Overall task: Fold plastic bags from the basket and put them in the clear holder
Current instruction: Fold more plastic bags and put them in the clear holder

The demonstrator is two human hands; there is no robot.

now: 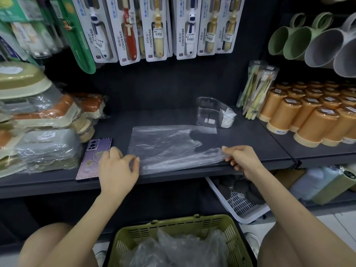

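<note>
Clear plastic bag spread flat on dark shelf, centre of frame, both hands at its near edge.

Left hand, lower centre-left, fingers curled, thumb and forefinger pinching the bag's near left corner. Right hand, centre-right, pinching the tip of the near handle strip, which lies along the shelf's front lip. Clear holder stands upright just beyond the bag's far right corner (a white folded wad sits in its right side). Green basket at bottom centre, between the person's knees, holds crumpled clear bags. Purple phone lies on the shelf just left of the left hand. Orange cups stacked at right.
</note>
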